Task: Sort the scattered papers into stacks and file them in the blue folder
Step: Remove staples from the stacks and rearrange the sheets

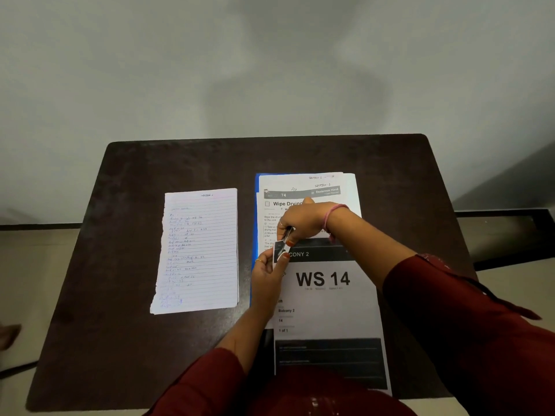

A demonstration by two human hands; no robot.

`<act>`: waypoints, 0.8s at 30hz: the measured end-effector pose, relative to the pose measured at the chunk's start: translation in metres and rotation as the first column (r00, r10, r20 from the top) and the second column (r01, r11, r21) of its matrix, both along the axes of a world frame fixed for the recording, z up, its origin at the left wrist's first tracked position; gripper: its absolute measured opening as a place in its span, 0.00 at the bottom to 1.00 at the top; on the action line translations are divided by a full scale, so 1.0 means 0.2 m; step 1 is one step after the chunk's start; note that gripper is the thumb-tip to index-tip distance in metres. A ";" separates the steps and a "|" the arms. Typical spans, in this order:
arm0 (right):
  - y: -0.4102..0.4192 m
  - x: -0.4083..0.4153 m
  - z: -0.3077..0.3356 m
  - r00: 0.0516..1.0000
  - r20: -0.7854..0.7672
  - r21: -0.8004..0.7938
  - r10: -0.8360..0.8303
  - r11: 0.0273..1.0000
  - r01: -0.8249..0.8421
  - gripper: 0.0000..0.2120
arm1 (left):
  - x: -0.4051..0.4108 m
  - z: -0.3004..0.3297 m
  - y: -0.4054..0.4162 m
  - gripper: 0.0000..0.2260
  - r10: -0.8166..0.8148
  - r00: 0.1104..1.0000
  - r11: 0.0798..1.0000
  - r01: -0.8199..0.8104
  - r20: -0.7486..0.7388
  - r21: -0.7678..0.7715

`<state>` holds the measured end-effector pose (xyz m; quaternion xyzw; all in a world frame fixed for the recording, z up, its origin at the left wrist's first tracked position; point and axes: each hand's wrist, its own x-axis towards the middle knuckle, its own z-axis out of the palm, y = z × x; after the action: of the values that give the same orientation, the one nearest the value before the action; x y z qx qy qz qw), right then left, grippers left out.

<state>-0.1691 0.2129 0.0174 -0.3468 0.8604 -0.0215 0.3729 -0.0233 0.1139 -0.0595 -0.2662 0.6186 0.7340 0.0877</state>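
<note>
A blue folder [256,205] lies on the dark table [150,163], with only its left edge showing under printed sheets. A "Wipe Drying" page [303,190] lies on it at the far end. On the near side lies a "WS 14" sheet [324,301]. My left hand [267,274] pinches that sheet's top left corner, lifting it. My right hand [303,223] grips a small metal clip [287,235] at the same corner. A stack of lined handwritten pages [199,250] sits apart to the left.
A plain wall stands behind the table's far edge. Bare tabletop [405,181] shows to the right of the folder and to the left of the lined pages. My red sleeves cross the near edge. The floor lies beyond both sides.
</note>
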 end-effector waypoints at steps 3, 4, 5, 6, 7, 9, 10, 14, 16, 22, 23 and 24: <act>0.01 0.00 0.00 1.000 -0.008 -0.010 0.017 1.000 -0.017 0.08 | 0.00 -0.01 -0.01 0.10 -0.028 0.999 0.997 0.027 -0.025 -0.074; 0.01 0.00 0.00 1.000 -0.011 -0.013 0.022 1.000 -0.022 0.08 | 0.00 -0.01 -0.01 0.09 -0.031 0.999 0.996 0.028 -0.033 -0.087; 0.01 0.00 -0.01 0.999 -0.015 -0.012 0.029 1.000 -0.029 0.08 | 0.00 -0.01 -0.01 0.07 -0.028 0.999 0.996 0.024 -0.037 -0.090; 0.00 0.00 -0.01 0.999 -0.023 -0.010 0.038 0.999 -0.038 0.08 | 0.00 -0.01 -0.01 0.07 -0.027 0.999 0.995 0.023 -0.042 -0.092; 0.00 0.00 -0.01 0.998 -0.034 -0.007 0.050 0.999 -0.050 0.08 | 0.00 -0.02 -0.01 0.07 -0.029 0.998 0.994 0.024 -0.047 -0.102; 0.00 0.00 -0.02 0.996 -0.048 0.005 0.075 0.997 -0.074 0.09 | 0.01 -0.03 0.00 0.08 -0.041 0.998 0.990 0.033 -0.052 -0.139; 0.00 0.00 -0.02 0.995 -0.055 0.010 0.085 0.996 -0.085 0.09 | 0.01 -0.03 0.00 0.08 -0.040 0.998 0.988 0.033 -0.046 -0.153; -0.01 0.00 -0.03 0.982 -0.126 0.011 0.140 0.990 -0.140 0.05 | 0.00 -0.04 0.03 0.07 0.023 0.999 0.982 -0.027 -0.027 -0.184; -0.01 0.00 -0.04 0.980 -0.138 0.014 0.146 0.989 -0.145 0.05 | -0.01 -0.05 0.03 0.08 0.032 0.999 0.984 -0.034 -0.011 -0.175; 0.02 -0.02 -0.05 0.992 -0.082 0.018 0.097 0.995 -0.096 0.08 | -0.02 -0.03 0.02 0.15 -0.021 1.000 0.990 0.021 -0.003 -0.140; 0.04 -0.02 -0.05 0.993 -0.074 -0.001 0.087 0.996 -0.087 0.09 | -0.02 -0.02 0.02 0.18 -0.025 1.000 0.993 0.025 0.005 -0.117; 0.06 -0.02 -0.05 0.996 -0.063 -0.022 0.070 0.997 -0.072 0.10 | -0.02 -0.03 0.02 0.20 -0.022 1.000 0.995 0.023 0.012 -0.100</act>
<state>-0.1732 0.2241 0.0067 -0.3820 0.8583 -0.0078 0.3425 -0.0264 0.1169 -0.0647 -0.2670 0.6570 0.6998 0.0860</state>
